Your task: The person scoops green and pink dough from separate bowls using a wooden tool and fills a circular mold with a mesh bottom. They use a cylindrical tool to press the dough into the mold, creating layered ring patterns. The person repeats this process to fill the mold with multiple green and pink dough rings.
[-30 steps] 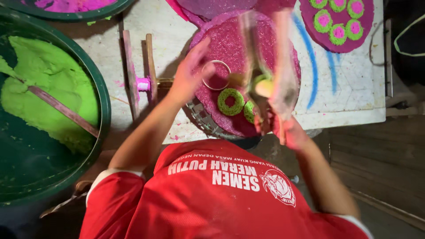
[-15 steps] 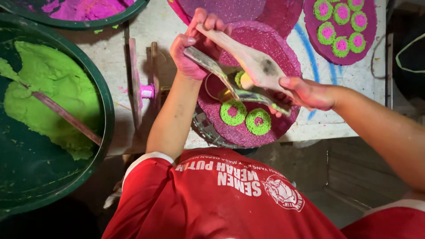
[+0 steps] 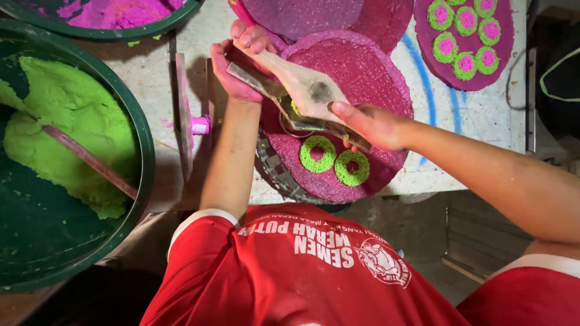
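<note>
Both my hands hold a wooden two-paddle press (image 3: pixel 302 90) over a round purple woven tray (image 3: pixel 374 78). My left hand (image 3: pixel 241 60) grips the press's far end with the fingers wrapped around it. My right hand (image 3: pixel 368 124) clamps the near end, thumb on the upper paddle. A bit of green dough (image 3: pixel 296 107) shows between the paddles. Two green dough rings, the first green ring (image 3: pixel 318 154) and the second green ring (image 3: pixel 352 168), lie on the tray just below the press.
A large green basin (image 3: pixel 142 121) at left holds green dough (image 3: pixel 66 133) and a stick (image 3: pixel 90 160). Another basin with pink dough (image 3: pixel 115 11) sits top left. A purple tray with several green-and-pink rings (image 3: pixel 465 42) lies top right. A pink spool (image 3: pixel 199 125) and wooden slats (image 3: pixel 181 115) lie between.
My left hand has slid to the press's far end and my right hand has shifted left along it. The press has come down lower over the purple tray.
</note>
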